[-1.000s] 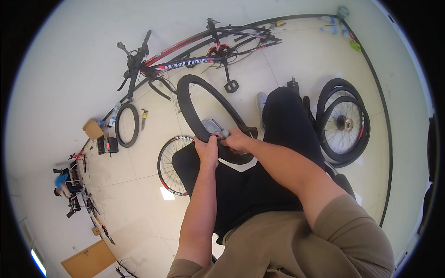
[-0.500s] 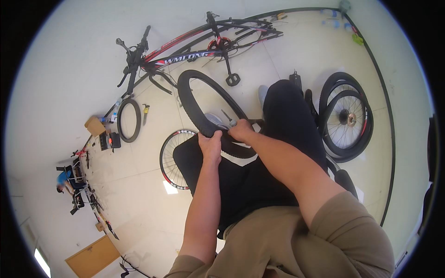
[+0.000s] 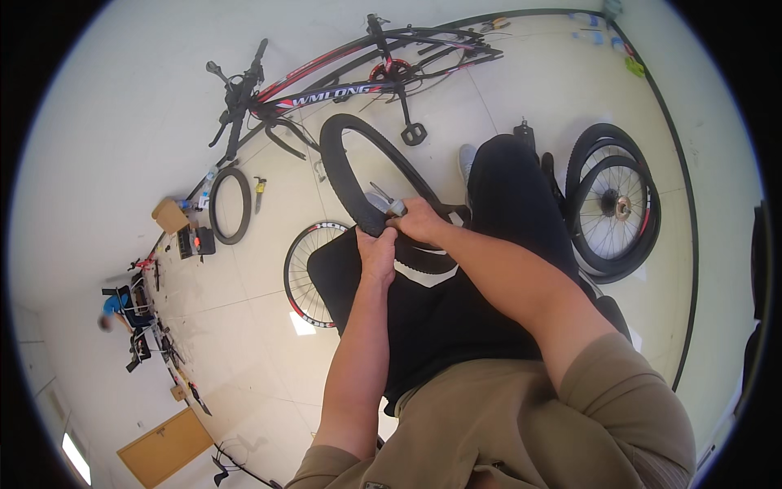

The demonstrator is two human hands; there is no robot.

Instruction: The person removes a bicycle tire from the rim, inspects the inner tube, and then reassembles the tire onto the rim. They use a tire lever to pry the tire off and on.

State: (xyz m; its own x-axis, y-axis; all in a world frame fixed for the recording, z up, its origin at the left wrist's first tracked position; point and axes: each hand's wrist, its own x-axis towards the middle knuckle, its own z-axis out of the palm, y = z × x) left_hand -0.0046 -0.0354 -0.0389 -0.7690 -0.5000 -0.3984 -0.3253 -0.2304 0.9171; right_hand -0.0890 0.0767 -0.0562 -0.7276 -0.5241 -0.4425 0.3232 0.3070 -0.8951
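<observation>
A black knobbly bicycle tyre (image 3: 343,181) stands tilted between my knees, with no spokes showing inside it. My left hand (image 3: 378,256) is closed round its near-left part, thumb pressed on the rubber. Close beside it, my right hand (image 3: 422,221) is closed on a small grey tool (image 3: 397,209) with a thin shaft pointing up and to the left; its exact kind is not clear. The right fingertips meet the tyre's inner edge next to my left thumb. Below my left knee a spoked wheel rim (image 3: 291,273) without a tyre lies on the floor.
A black and red bicycle frame (image 3: 326,96) lies along the far wall. Two wheels (image 3: 615,204) are stacked at the right. Another tyre (image 3: 230,206), a yellow-handled tool (image 3: 260,196) and a cardboard box (image 3: 169,216) lie at the left. A person (image 3: 116,310) is far left.
My right hand has shifted left with the grey tool, closer to my left hand. The tyre has moved slightly right and up in the picture.
</observation>
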